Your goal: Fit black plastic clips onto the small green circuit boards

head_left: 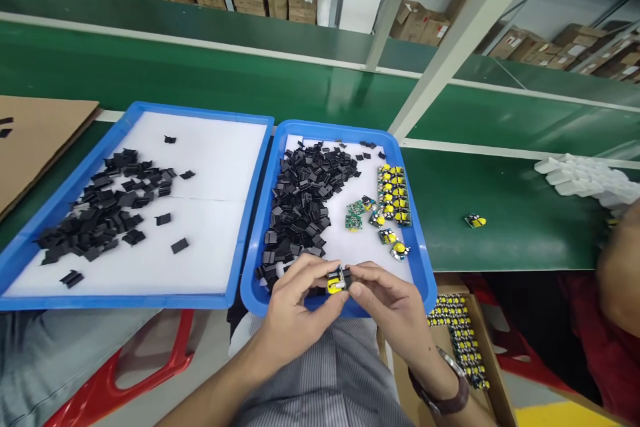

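Observation:
Above the near edge of the right blue tray (425, 273), my left hand (305, 303) pinches a small circuit board with a yellow part (336, 282). My right hand (393, 303), wearing a wristwatch, has its thumb and fingertips closed on a black folded piece (347, 276) that touches the board's right side. The fingertips partly cover both. Behind my hands in the tray lies a heap of black folded pieces (305, 193). Rows of boards with yellow parts (393, 193) line the tray's right side, with a few loose boards (355, 213) near them.
A second blue tray (200, 301) with black pieces stands at left, beside a cardboard sheet (40, 140). One board (475, 220) and white plastic trays (580, 177) lie on the green table. A box of boards (493, 373) sits low right. People sit on both sides.

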Demonstrator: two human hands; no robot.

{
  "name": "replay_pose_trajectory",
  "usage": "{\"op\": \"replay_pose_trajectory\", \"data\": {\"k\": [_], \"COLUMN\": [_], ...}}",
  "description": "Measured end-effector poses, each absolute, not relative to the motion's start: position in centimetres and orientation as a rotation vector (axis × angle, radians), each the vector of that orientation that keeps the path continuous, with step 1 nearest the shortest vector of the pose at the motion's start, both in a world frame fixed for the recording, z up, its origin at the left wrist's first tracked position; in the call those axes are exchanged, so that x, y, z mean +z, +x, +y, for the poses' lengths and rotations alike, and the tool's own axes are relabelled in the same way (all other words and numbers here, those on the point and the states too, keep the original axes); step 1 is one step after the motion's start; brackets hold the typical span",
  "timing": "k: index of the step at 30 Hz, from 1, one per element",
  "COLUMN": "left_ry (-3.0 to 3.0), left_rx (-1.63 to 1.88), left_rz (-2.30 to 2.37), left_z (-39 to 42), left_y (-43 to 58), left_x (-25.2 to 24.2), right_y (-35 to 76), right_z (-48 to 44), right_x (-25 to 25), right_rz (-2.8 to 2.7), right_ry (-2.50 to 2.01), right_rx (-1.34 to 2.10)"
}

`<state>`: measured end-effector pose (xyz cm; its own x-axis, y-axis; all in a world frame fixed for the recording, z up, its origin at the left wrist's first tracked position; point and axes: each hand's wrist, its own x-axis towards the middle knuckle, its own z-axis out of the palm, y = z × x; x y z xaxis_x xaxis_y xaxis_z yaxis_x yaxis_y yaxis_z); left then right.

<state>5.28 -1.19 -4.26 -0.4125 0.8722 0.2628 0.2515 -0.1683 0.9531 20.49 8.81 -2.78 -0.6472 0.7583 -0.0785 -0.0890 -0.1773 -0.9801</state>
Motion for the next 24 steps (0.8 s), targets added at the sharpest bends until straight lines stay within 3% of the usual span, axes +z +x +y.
{"op": "replay_pose_trajectory", "data": {"k": [11,24], "left_ry": [1.401,1.487], "left_rx": [1.643,1.696], "left_rz": [1.709,1.717], "left_z": [-1.7,-1.4], "left_y": [5.4,5.4], "left_x": [-4.6,-4.5], "right_y": [21.3,20.9], "right_z": [7.1,6.9], "right_x": [-3.3,-3.7], "right_rz": [-1.862,-1.846], "right_ry": [-0.725,-0.666], "right_rx": [1.5,1.505]}}
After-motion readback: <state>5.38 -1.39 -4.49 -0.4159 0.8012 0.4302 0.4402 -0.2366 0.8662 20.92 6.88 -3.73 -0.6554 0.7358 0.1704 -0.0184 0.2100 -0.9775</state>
